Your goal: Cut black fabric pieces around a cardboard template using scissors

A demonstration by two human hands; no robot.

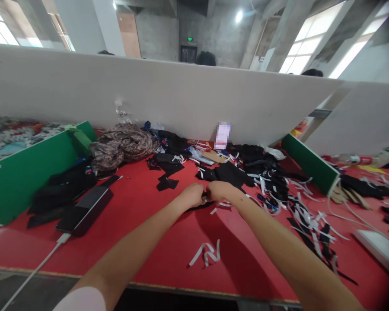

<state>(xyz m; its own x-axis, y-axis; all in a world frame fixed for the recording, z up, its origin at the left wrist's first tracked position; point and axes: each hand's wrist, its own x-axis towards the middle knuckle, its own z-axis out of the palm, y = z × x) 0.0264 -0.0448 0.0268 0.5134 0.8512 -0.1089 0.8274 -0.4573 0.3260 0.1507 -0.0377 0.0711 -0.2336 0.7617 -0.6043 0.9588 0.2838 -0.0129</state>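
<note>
My left hand [193, 195] and my right hand [219, 191] meet over the red table [155, 242], knuckles up and fingers curled under. Between them they pinch a small dark piece of fabric [203, 205] that lies flat on the table. Just beyond the hands sits a pile of black fabric pieces [225, 172]. What exactly the fingertips grip is partly hidden by the hands.
White paper strips [209, 252] lie near the front edge; more strips mixed with black scraps [298, 207] spread to the right. A dark flat device [86, 209] with a white cable lies left, a camouflage bundle [121, 144] behind it. Green dividers [26, 172] and a white partition [181, 99] bound the table.
</note>
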